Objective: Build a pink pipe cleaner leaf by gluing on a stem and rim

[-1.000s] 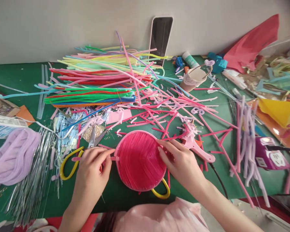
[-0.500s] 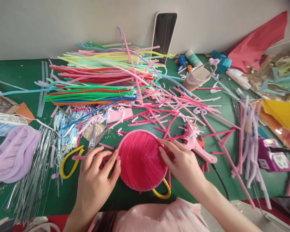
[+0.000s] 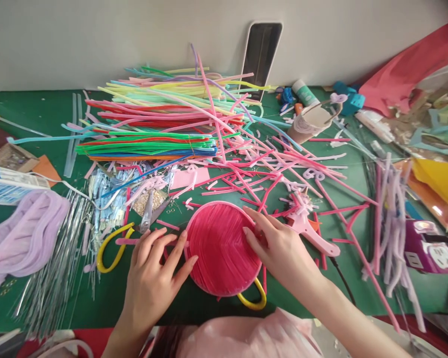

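Note:
A round disc (image 3: 222, 251) of crimson pipe cleaners with a paler pink rim lies in front of me. My right hand (image 3: 280, 243) grips its upper right edge, thumb on the face and fingers at the rim. At the disc's left edge, my left hand (image 3: 159, 263) has its fingers apart, the index and thumb tips close to the rim. A pink pipe cleaner (image 3: 125, 241) sticks out to the left behind those fingers. Scissors with yellow handles (image 3: 103, 256) lie partly under the left hand and the disc.
Bundles of coloured pipe cleaners (image 3: 149, 144) lie at the back, with loose pink pieces (image 3: 254, 174) scattered in front. A pink glue gun (image 3: 309, 231) is right of the disc. Beyond are a paper cup (image 3: 306, 129) and a phone (image 3: 263, 57) against the wall. Silver strips (image 3: 56, 263) lie left.
My left thumb has moved away from the index finger toward the disc's rim, and that hand has opened. My right hand keeps its hold. The whole view has shifted slightly.

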Tool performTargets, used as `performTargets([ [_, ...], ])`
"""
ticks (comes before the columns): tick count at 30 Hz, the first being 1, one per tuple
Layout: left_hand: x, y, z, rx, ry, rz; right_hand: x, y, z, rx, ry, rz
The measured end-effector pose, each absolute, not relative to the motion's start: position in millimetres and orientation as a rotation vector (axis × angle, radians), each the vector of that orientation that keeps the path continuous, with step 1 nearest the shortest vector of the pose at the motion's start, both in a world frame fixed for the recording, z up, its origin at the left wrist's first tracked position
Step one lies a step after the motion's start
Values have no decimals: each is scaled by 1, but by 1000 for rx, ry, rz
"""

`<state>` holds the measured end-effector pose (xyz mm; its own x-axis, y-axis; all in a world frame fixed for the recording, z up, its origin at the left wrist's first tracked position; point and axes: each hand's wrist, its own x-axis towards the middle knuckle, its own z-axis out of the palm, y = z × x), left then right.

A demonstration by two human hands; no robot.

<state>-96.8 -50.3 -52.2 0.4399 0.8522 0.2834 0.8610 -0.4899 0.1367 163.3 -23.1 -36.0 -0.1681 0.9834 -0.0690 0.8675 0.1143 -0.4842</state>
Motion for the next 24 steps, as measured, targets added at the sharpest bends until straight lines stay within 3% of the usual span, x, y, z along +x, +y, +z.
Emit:
performTargets([
  [14, -99, -44, -51, -2700, -1577, -598, 149, -7, -24, -1993, -2571, 491],
  [20, -92, -20, -49, -2721, -1675, -815, 138, 4, -8, -2135, -2733, 580],
  [24, -100, 4, -47, -2931, -1712, -707, 137, 6, -5, -2162, -2743, 646],
])
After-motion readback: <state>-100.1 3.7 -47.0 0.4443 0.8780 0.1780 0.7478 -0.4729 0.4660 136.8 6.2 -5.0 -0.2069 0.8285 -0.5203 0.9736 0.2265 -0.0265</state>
